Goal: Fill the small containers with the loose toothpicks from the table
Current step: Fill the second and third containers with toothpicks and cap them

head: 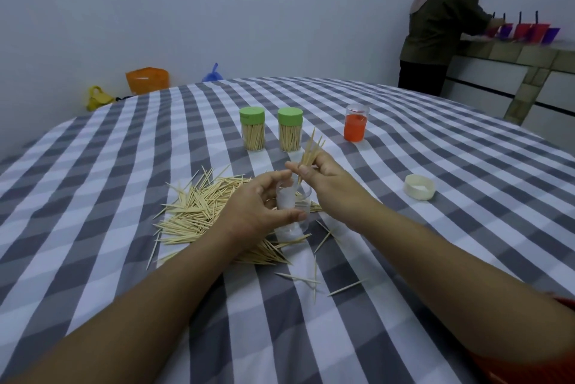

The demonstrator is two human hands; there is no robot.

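My left hand (261, 206) grips a clear small container (294, 212) standing upright on the checked tablecloth (435, 228). Just above its mouth, my right hand (326, 181) pinches a bundle of toothpicks (311, 151), their lower tips pointing into the opening. A pile of loose toothpicks (199, 209) lies left of and under my left hand. A few stray ones (314, 281) lie nearer to me. Two filled containers with green lids (252, 128) (290, 129) stand behind.
An open clear container with an orange insert (355, 123) stands at the back right. A cream lid (419, 187) lies to the right. Another person (441, 19) works at a counter with red and purple tubs (529, 32). Orange, yellow and blue bags sit behind the table.
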